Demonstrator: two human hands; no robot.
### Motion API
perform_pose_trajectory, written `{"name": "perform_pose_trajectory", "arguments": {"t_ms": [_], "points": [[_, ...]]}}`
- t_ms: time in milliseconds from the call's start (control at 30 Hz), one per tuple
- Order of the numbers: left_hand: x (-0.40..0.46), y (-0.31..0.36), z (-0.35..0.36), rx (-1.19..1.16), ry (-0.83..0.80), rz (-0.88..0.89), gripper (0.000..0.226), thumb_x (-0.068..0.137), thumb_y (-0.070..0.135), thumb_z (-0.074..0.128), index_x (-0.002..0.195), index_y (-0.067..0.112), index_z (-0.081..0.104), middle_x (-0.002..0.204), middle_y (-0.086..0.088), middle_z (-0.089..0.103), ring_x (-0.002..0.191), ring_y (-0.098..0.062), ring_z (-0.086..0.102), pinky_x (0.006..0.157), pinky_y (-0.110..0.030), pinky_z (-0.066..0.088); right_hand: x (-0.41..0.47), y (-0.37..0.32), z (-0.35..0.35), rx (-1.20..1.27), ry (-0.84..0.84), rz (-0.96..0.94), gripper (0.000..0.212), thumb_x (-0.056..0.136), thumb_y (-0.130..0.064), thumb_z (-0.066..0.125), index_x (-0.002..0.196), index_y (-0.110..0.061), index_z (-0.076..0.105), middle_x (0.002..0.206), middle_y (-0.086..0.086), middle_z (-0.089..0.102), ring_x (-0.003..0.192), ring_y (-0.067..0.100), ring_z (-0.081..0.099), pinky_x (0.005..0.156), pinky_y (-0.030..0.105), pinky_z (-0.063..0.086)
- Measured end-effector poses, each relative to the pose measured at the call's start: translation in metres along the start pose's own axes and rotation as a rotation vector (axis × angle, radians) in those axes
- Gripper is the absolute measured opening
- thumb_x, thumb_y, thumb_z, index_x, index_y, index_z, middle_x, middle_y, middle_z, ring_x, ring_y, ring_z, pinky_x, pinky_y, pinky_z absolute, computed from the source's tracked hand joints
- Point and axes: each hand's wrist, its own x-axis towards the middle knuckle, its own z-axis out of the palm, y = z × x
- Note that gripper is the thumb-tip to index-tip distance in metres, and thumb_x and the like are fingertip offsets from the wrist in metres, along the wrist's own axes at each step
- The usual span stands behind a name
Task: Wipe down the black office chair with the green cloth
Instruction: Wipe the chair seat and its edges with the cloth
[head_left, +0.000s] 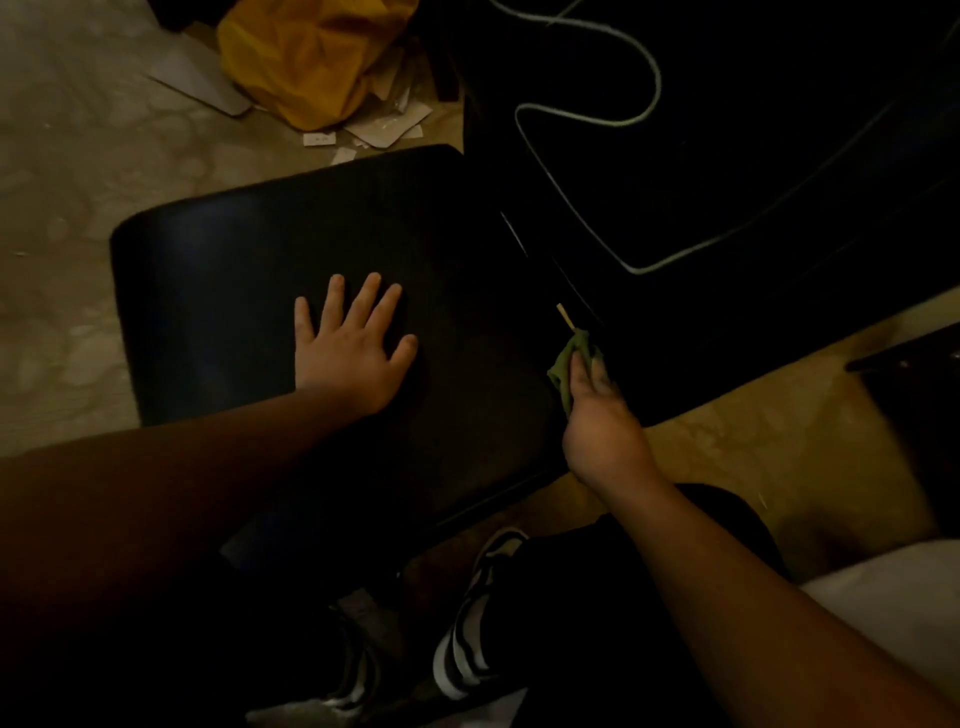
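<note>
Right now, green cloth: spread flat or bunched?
Bunched. The green cloth is wadded in the right hand, only a crumpled lump showing past the fingers at the chair seat's right edge.

My left hand (349, 347) lay flat, palm down, fingers spread, its forearm stretched forward. My right hand (597, 415) reached ahead of a bare forearm, fingers curled closed around a bunched green cloth (566, 364).
</note>
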Motion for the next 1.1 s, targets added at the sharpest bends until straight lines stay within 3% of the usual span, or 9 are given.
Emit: {"name": "perform_pose_trajectory", "arguments": {"t_ms": [200, 267, 400, 500, 633, 767, 900, 1000, 1100], "points": [[-0.04, -0.007, 0.008, -0.024, 0.046, 0.015, 0.071, 0.1, 0.067, 0.019, 0.161, 0.037, 0.002, 0.172, 0.006, -0.004, 0.156, -0.023, -0.014, 0.123, -0.054, -0.011, -0.023, -0.027, 0.031, 0.002, 0.2, 0.016, 0.084, 0.087, -0.002, 0.046, 0.158, -0.017, 0.005, 0.166, 0.011, 0.007, 0.151, 0.034, 0.005, 0.122, 0.049, 0.015], [-0.043, -0.007, 0.011, -0.023, 0.044, 0.013, 0.07, 0.1, 0.066, 0.02, 0.162, 0.036, 0.003, 0.171, 0.006, -0.004, 0.156, -0.024, -0.013, 0.123, -0.053, -0.011, -0.045, -0.055, 0.042, 0.007, 0.183, -0.11, 0.083, 0.083, -0.002, 0.036, 0.158, -0.02, 0.007, 0.167, 0.007, 0.006, 0.152, 0.032, 0.0, 0.123, 0.05, 0.007], [-0.048, -0.016, 0.006, -0.042, 0.005, 0.071, 0.063, 0.104, 0.057, 0.023, 0.162, 0.036, 0.008, 0.172, 0.007, 0.0, 0.157, -0.023, -0.01, 0.124, -0.051, -0.008, -0.101, -0.11, 0.067, 0.047, 0.064, -0.51, 0.075, 0.091, -0.007, 0.047, 0.158, -0.022, 0.017, 0.167, 0.004, 0.007, 0.153, 0.029, -0.002, 0.122, 0.046, -0.006], [-0.061, -0.042, -0.003, -0.035, -0.045, 0.154, 0.058, 0.106, 0.052, 0.026, 0.16, 0.042, 0.009, 0.171, 0.009, 0.001, 0.157, -0.021, -0.009, 0.125, -0.045, -0.005, -0.1, -0.103, 0.067, -0.017, 0.046, -0.623, 0.074, 0.094, -0.01, 0.045, 0.159, -0.026, 0.011, 0.167, -0.001, 0.004, 0.153, 0.024, -0.002, 0.123, 0.041, -0.004], [-0.087, -0.069, -0.005, 0.005, -0.051, -0.001, 0.063, 0.101, 0.065, 0.023, 0.159, 0.048, 0.004, 0.17, 0.011, -0.006, 0.155, -0.029, -0.016, 0.125, -0.049, -0.008, -0.067, -0.065, 0.047, -0.032, 0.089, -0.465, 0.083, 0.089, 0.0, 0.04, 0.158, -0.029, 0.004, 0.167, -0.005, 0.0, 0.153, 0.019, -0.002, 0.123, 0.037, -0.001], [-0.102, -0.046, 0.007, 0.017, -0.023, -0.094, 0.067, 0.1, 0.067, 0.019, 0.16, 0.044, -0.001, 0.17, 0.008, -0.011, 0.154, -0.03, -0.02, 0.124, -0.051, -0.011, -0.04, -0.037, 0.033, -0.058, 0.113, -0.295, 0.102, 0.082, 0.002, 0.06, 0.158, -0.027, 0.0, 0.167, -0.001, -0.004, 0.153, 0.021, -0.005, 0.122, 0.036, -0.003], [-0.112, -0.019, 0.013, -0.039, -0.036, -0.178, 0.07, 0.099, 0.067, 0.017, 0.161, 0.041, -0.003, 0.17, 0.007, -0.013, 0.154, -0.033, -0.023, 0.123, -0.053, -0.013, -0.04, -0.059, 0.028, 0.041, 0.117, -0.18, 0.094, 0.085, 0.005, 0.054, 0.159, -0.026, 0.003, 0.167, 0.0, -0.004, 0.152, 0.024, -0.009, 0.124, 0.042, 0.002], [-0.116, 0.0, 0.013, -0.04, -0.064, -0.216, 0.07, 0.099, 0.067, 0.019, 0.161, 0.041, -0.001, 0.171, 0.007, -0.011, 0.154, -0.036, -0.019, 0.123, -0.054, -0.007, -0.065, -0.091, 0.044, 0.057, 0.104, -0.318, 0.085, 0.088, 0.003, 0.047, 0.158, -0.029, 0.01, 0.167, -0.004, 0.003, 0.153, 0.023, -0.006, 0.124, 0.044, 0.002], [-0.116, -0.004, 0.0, -0.043, -0.027, -0.158, 0.062, 0.101, 0.062, 0.024, 0.16, 0.044, 0.013, 0.171, 0.008, 0.007, 0.154, -0.037, 0.005, 0.119, -0.054, 0.012, -0.084, -0.102, 0.062, 0.023, 0.064, -0.516, 0.073, 0.095, -0.011, 0.044, 0.157, -0.033, 0.014, 0.167, -0.006, 0.008, 0.153, 0.021, -0.005, 0.123, 0.042, -0.002]]}}
